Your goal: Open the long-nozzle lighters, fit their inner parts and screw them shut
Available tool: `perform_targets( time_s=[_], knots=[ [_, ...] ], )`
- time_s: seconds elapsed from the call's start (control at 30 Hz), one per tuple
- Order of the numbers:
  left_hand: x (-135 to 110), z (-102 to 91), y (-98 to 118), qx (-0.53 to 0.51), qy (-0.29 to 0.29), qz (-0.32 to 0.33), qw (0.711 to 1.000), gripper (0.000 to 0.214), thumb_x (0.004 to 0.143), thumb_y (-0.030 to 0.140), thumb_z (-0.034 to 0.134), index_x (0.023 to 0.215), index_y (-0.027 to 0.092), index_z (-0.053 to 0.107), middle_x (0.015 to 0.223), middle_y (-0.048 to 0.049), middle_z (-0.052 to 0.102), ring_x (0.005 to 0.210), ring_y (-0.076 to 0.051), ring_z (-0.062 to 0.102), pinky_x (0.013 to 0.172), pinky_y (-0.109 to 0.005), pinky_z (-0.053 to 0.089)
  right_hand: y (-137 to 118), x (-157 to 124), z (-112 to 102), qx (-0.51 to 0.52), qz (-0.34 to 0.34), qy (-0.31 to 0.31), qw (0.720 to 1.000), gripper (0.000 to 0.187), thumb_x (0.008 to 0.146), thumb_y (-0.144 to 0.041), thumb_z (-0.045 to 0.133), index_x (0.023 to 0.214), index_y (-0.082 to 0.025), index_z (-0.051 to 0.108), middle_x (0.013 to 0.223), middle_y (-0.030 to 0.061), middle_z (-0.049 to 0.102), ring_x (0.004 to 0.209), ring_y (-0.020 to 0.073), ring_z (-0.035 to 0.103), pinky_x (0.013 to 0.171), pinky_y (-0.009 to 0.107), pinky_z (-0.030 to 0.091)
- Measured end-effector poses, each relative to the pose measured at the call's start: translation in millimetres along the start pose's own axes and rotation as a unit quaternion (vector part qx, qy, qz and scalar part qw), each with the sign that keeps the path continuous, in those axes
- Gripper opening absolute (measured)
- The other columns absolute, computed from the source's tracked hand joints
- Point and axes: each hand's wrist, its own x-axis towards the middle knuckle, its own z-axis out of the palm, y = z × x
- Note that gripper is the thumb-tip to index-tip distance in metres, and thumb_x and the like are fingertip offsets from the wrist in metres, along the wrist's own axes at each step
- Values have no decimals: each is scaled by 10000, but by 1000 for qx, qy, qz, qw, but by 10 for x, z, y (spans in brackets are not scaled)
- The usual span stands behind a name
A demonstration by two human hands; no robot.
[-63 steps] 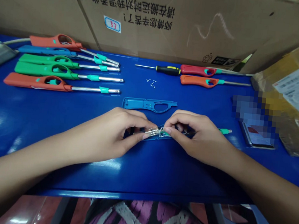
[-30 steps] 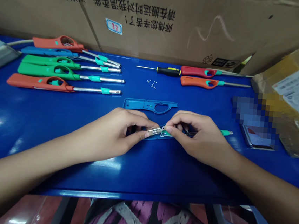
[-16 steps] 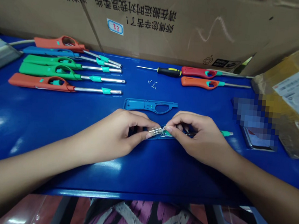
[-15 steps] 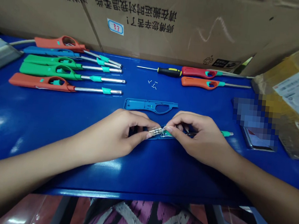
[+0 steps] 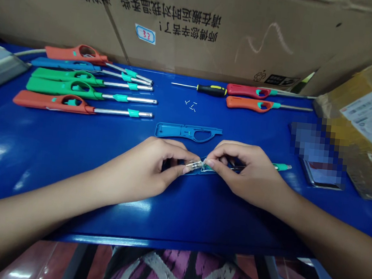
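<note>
Between the thumb and fingers of my left hand (image 5: 155, 165) is a small clear fuel tank (image 5: 194, 165) with a metallic end. My right hand (image 5: 252, 168) is closed in a pinch at the tank's right end, where thin white tubing or wire (image 5: 203, 168) shows; its exact grip is partly hidden. Below both hands lies a blue lighter half shell (image 5: 192, 172), mostly covered. A green tip piece (image 5: 281, 167) sticks out beyond my right hand. Just behind, the other blue half shell (image 5: 173, 131) rests with its inside facing up.
Several long lighters (image 5: 54, 101) lie at the left. Small screws (image 5: 192, 106), a screwdriver (image 5: 211, 90) and two lighters (image 5: 247, 103) lie toward the back. A phone (image 5: 323, 177) and a taped box (image 5: 364, 130) stand right; a large carton (image 5: 180, 60) walls the back.
Both hands stay almost in place, with only slight finger movement at the joint between tank and tubing. The whole view has shifted a little.
</note>
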Motion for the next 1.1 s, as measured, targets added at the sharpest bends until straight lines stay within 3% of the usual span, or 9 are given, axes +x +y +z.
perform_targets(
  time_s=[0.23, 0.77, 0.93, 1.1],
  knots=[
    [21, -27, 26, 3, 20, -10, 1000, 293, 964, 277, 586, 1209, 259, 746, 1094, -28, 761, 851, -171, 695, 514, -193, 438, -31, 25, -41, -1, 6, 8, 1000, 95, 892, -211, 646, 839, -201, 723, 751, -7, 667, 659, 116, 538, 616, 275, 411],
    [3, -84, 20, 9, 4, -33, 999, 312, 964, 353, 581, 1231, 296, 732, 1135, 3, 769, 916, -191, 699, 534, -204, 465, 3, 10, -73, 1, -17, -24, 1000, 134, 937, -239, 619, 875, -197, 730, 795, -8, 660, 713, 113, 556, 657, 270, 415],
    [-9, -82, 7, 6, 3, -23, 1000, 306, 973, 333, 568, 1229, 295, 732, 1144, -2, 761, 925, -187, 696, 612, -218, 502, -7, 15, -66, 10, -14, -23, 1000, 138, 933, -226, 624, 853, -194, 732, 782, -7, 664, 693, 111, 553, 638, 274, 405],
    [-2, -67, 19, 1, -2, -29, 1000, 287, 963, 302, 584, 1194, 287, 752, 1111, -9, 763, 907, -183, 700, 520, -194, 450, -4, 14, -50, 18, -10, -31, 999, 123, 914, -197, 642, 831, -192, 732, 773, -16, 659, 690, 99, 549, 638, 255, 411]
  ],
)
